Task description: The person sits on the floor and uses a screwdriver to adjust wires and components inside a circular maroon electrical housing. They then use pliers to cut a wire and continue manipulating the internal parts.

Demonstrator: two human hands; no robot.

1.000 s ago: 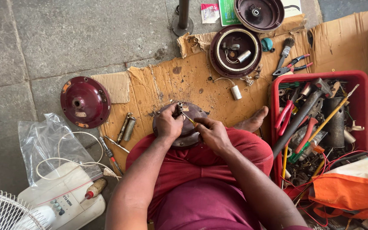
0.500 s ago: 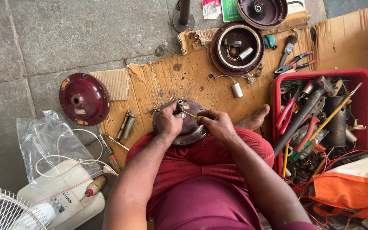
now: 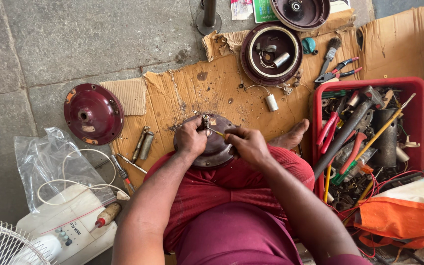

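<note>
left hand (image 3: 191, 139) clamps round dark metal fan motor housing (image 3: 212, 147) on lap to steady it | right hand (image 3: 246, 143) pinches thin yellow-handled screwdriver (image 3: 215, 131) at its centre hub | red plastic tool crate (image 3: 418, 88) just beside

A red crate (image 3: 418, 86) crammed with tools sits near pliers (image 3: 338, 70), a maroon cover (image 3: 93, 114) and a white fan (image 3: 6, 245).

Open cardboard (image 3: 182, 93) is left toward its left edge. The right edge is blocked by the red tool crate (image 3: 415, 88); the far edge is crowded by a maroon motor housing (image 3: 271, 51).
</note>
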